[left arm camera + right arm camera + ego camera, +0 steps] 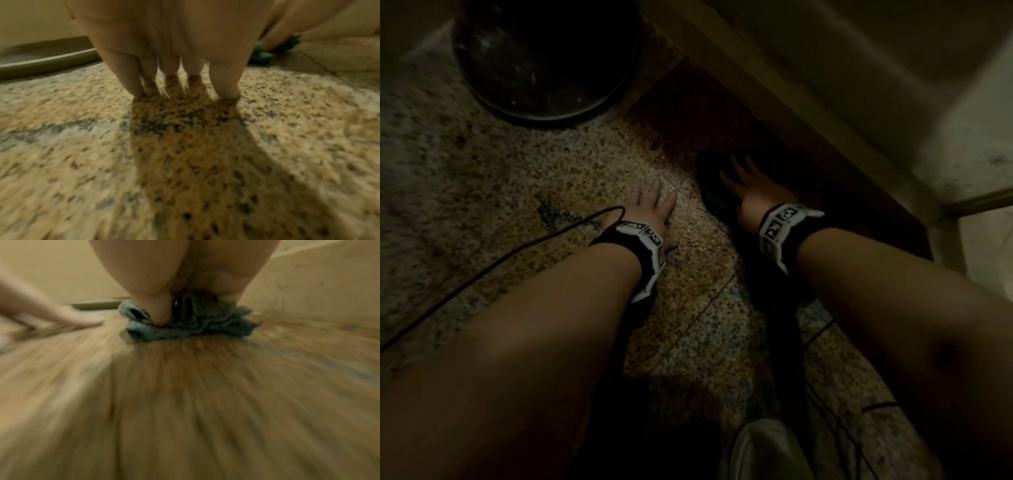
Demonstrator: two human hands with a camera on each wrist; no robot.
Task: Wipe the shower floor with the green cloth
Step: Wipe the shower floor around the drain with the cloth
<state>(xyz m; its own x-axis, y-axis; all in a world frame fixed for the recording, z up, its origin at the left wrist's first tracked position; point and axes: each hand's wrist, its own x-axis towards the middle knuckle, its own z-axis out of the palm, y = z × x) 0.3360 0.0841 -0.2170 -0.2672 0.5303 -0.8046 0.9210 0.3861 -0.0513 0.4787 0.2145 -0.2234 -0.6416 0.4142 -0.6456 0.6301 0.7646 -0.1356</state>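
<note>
**Two hands on the speckled floor, one cloth under the right**

At far left, only the head view shows one dark round basin (pixel 544 58) standing on the shower floor (pixel 482 164). The left hand (pixel 652 214) lies flat, fingers straight and close together — its wrist view shows fingertips (pixel 133 87) touching the stone. The right hand (pixel 751 188) presses with spread fingers on the one green cloth (pixel 714 200), near the dark wall base. The head view leaves the cloth almost black; the right wrist view shows it bunched (pixel 191 324), a finger seemingly dug into its folds, though blur hides the rest.
</note>
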